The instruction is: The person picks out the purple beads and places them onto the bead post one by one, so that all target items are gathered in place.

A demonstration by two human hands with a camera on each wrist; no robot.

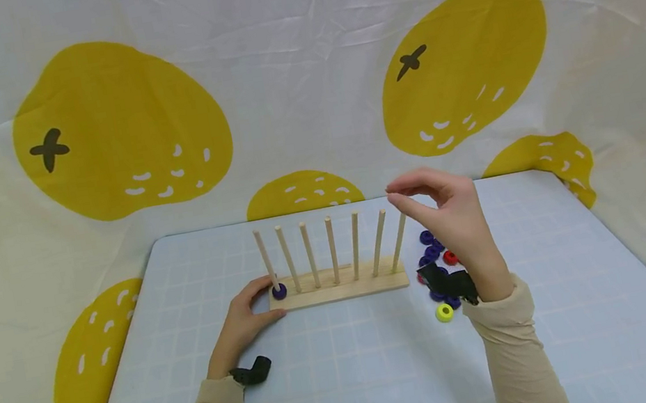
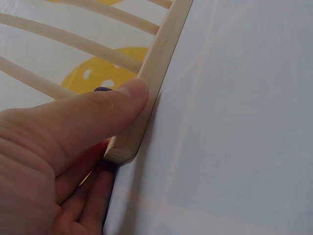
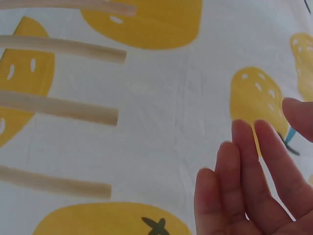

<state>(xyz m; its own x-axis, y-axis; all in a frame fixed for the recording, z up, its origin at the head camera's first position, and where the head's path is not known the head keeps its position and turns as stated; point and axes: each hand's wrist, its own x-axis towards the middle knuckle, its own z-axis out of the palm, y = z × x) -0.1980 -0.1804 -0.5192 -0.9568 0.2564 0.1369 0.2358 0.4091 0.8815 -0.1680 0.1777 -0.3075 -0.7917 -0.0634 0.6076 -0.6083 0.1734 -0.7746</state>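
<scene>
Pale wooden seven-peg rack (image 1: 343, 291) lies near 12 o'clock on the pale-blue gridded counter (image 1: 340, 389). Left hand (image 1: 245, 323) grips the rack's 9 o'clock end, thumb against the front edge, other fingers behind. Dark-blue ring (image 1: 279, 293) sits around that end's peg, at its foot. Right hand (image 1: 454, 212) is raised at the rack's 2 o'clock, fingers loosely curved, thumb apart from index. Loose blue and red rings (image 1: 432, 252) lie at 3 o'clock, bright-yellow ring (image 1: 445, 320) at 4.

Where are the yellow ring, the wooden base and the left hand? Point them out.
Yellow ring (image 1: 444, 318): head view, near rim.
Wooden base (image 1: 343, 291): head view, front face.
Left hand (image 1: 241, 325): head view, middle of the hand.
</scene>
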